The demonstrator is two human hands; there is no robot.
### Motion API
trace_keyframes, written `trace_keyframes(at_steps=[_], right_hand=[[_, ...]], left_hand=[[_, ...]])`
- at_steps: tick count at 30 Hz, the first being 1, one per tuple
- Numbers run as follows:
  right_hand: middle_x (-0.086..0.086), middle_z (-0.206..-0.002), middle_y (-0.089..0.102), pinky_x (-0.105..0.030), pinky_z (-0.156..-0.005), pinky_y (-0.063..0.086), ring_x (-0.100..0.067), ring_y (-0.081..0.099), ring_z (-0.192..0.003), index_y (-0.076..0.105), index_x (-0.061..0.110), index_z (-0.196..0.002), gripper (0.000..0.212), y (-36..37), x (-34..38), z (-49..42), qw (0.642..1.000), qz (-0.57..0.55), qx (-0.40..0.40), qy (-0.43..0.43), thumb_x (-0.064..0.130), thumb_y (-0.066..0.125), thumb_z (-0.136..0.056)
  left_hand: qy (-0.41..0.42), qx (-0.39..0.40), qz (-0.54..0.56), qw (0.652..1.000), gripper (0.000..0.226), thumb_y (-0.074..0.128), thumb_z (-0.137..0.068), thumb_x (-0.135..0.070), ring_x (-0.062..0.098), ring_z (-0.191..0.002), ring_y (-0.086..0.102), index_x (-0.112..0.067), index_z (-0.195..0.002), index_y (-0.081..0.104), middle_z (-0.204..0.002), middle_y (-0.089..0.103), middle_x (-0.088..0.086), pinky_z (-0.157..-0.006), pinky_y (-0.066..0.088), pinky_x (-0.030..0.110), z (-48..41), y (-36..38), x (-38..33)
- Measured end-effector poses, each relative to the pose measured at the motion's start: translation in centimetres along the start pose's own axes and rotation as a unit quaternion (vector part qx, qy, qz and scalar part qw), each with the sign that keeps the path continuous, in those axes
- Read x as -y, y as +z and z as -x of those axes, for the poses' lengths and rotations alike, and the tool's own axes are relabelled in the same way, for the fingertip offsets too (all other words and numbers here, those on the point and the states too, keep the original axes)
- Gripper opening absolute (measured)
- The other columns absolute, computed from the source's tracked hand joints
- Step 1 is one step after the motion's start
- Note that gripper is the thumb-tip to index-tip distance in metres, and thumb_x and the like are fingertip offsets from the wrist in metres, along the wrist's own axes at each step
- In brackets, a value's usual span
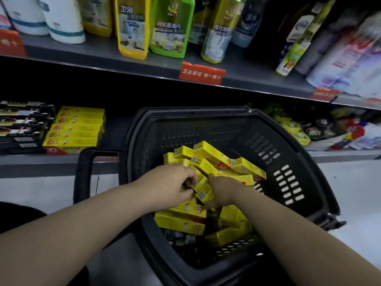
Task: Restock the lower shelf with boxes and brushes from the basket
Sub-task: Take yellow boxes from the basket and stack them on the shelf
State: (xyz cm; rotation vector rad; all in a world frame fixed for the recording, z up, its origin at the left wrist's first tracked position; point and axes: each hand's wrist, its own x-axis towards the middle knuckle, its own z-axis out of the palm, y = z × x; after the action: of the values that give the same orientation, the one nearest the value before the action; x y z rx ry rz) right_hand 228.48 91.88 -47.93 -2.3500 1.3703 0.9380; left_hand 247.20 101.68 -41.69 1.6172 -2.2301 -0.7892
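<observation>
A black plastic basket (299, 182) stands on the floor before the lower shelf (51, 164), holding several long yellow boxes (216, 157) in a loose heap. Both my hands are down inside it. My left hand (171, 184) curls its fingers round the ends of two yellow boxes (203, 189) in the middle of the heap. My right hand (222, 190) grips the same boxes from the right side. On the lower shelf at the left stands a neat stack of yellow boxes (76, 129) beside black boxes (22, 124). No brushes show clearly.
The basket's black handle (84, 172) rises at its left. The upper shelf (144, 67) carries cleaner bottles, paper rolls and red price tags. Mixed packets (299, 129) lie on the lower shelf at the right. Pale floor shows right of the basket.
</observation>
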Motion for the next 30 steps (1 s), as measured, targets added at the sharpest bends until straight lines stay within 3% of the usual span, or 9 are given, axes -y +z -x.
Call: trace_keyframes(at_steps=[6, 10, 13, 17, 20, 22, 25, 27, 30], right_hand=[[0.005, -0.083, 0.054, -0.031, -0.065, 0.041, -0.019, 0.051, -0.082, 0.048, 0.022, -0.09, 0.041, -4.2, -0.3, 2.8, 0.991, -0.082, -0.102, 0.008, 0.055, 0.064, -0.074], [0.003, -0.096, 0.061, -0.034, -0.07, 0.05, -0.017, 0.059, -0.087, 0.054, 0.015, -0.112, 0.067, -7.0, 0.1, 6.0, 0.959, -0.224, -0.173, 0.001, 0.066, 0.062, -0.069], [-0.002, -0.1, 0.067, -0.035, -0.079, 0.055, -0.018, 0.066, -0.088, 0.055, 0.01, -0.118, 0.075, -7.5, 1.0, 7.1, 0.934, -0.312, -0.174, -0.015, 0.069, 0.057, -0.072], [-0.003, -0.074, 0.072, -0.025, -0.06, 0.055, -0.014, 0.071, -0.063, 0.058, 0.021, -0.088, 0.039, -7.5, 2.1, 7.4, 0.876, -0.441, -0.177, -0.081, 0.058, 0.046, -0.088], [-0.007, -0.076, 0.074, -0.023, -0.058, 0.054, -0.018, 0.072, -0.069, 0.059, 0.019, -0.095, 0.046, -7.5, 0.3, 6.7, 0.818, -0.551, -0.151, -0.063, 0.058, 0.033, -0.094], [-0.009, -0.091, 0.073, -0.025, -0.064, 0.054, -0.019, 0.071, -0.078, 0.059, 0.014, -0.105, 0.048, -6.8, -1.5, 5.7, 0.862, -0.493, -0.117, -0.015, 0.054, 0.034, -0.096], [-0.005, -0.122, 0.06, -0.031, -0.084, 0.048, -0.02, 0.059, -0.103, 0.055, 0.015, -0.122, 0.051, -4.6, -4.2, 4.1, 0.987, -0.152, 0.013, 0.061, 0.054, 0.048, -0.091], [-0.004, -0.129, 0.053, -0.032, -0.085, 0.046, -0.02, 0.055, -0.104, 0.05, 0.016, -0.131, 0.062, -3.0, -4.9, 3.5, 0.988, -0.048, 0.106, 0.097, 0.057, 0.055, -0.085], [-0.007, -0.126, 0.055, -0.026, -0.068, 0.047, -0.015, 0.056, -0.081, 0.046, 0.015, -0.135, 0.066, -1.5, -4.6, 2.4, 0.982, -0.071, 0.14, 0.104, 0.054, 0.059, -0.083]], left_hand=[[-0.051, -0.004, 0.067, 0.996, 0.036, 0.06, -0.087, -0.032, 0.006, -0.11, 0.053, -0.027, -0.122, 0.051, -0.11, 0.055, -0.017, -0.092, 0.045, 0.027, -0.3, 0.8, -0.2], [-0.102, 0.011, 0.159, 0.982, 0.069, 0.063, -0.084, -0.043, 0.011, -0.129, 0.042, -0.026, -0.142, 0.028, -0.142, 0.041, -0.006, -0.104, 0.039, 0.029, -0.6, 1.2, -0.3], [-0.107, 0.027, 0.254, 0.961, 0.068, 0.062, -0.085, -0.043, 0.01, -0.12, 0.051, -0.029, -0.142, 0.028, -0.136, 0.049, -0.007, -0.099, 0.045, 0.03, -0.6, 1.1, -0.5], [-0.133, 0.023, 0.443, 0.886, 0.038, 0.059, -0.089, -0.033, 0.009, -0.092, 0.067, -0.036, -0.122, 0.041, -0.109, 0.066, -0.007, -0.076, 0.056, 0.024, -0.4, 1.2, -0.9], [-0.231, 0.012, 0.588, 0.775, 0.026, 0.061, -0.087, -0.034, 0.018, -0.077, 0.069, -0.026, -0.112, 0.057, -0.095, 0.072, 0.004, -0.07, 0.057, 0.031, -0.6, 0.9, -0.8], [-0.27, 0.044, 0.632, 0.725, 0.041, 0.065, -0.075, -0.05, 0.024, -0.069, 0.07, -0.02, -0.102, 0.07, -0.089, 0.074, 0.009, -0.066, 0.058, 0.035, -0.7, 0.3, -0.4], [-0.255, 0.061, 0.64, 0.722, 0.039, 0.066, -0.056, -0.062, 0.019, -0.053, 0.068, -0.025, -0.065, 0.077, -0.067, 0.073, 0.003, -0.048, 0.054, 0.028, -0.6, -0.5, -0.2], [-0.261, 0.042, 0.65, 0.712, 0.037, 0.068, -0.062, -0.059, 0.016, -0.046, 0.065, -0.023, -0.054, 0.075, -0.059, 0.07, 0.002, -0.045, 0.051, 0.024, -0.6, -0.5, 0.0], [-0.283, 0.016, 0.656, 0.7, 0.038, 0.069, -0.073, -0.053, 0.015, -0.05, 0.063, -0.016, -0.069, 0.074, -0.063, 0.068, 0.002, -0.049, 0.052, 0.024, -0.7, -0.3, 0.4]])
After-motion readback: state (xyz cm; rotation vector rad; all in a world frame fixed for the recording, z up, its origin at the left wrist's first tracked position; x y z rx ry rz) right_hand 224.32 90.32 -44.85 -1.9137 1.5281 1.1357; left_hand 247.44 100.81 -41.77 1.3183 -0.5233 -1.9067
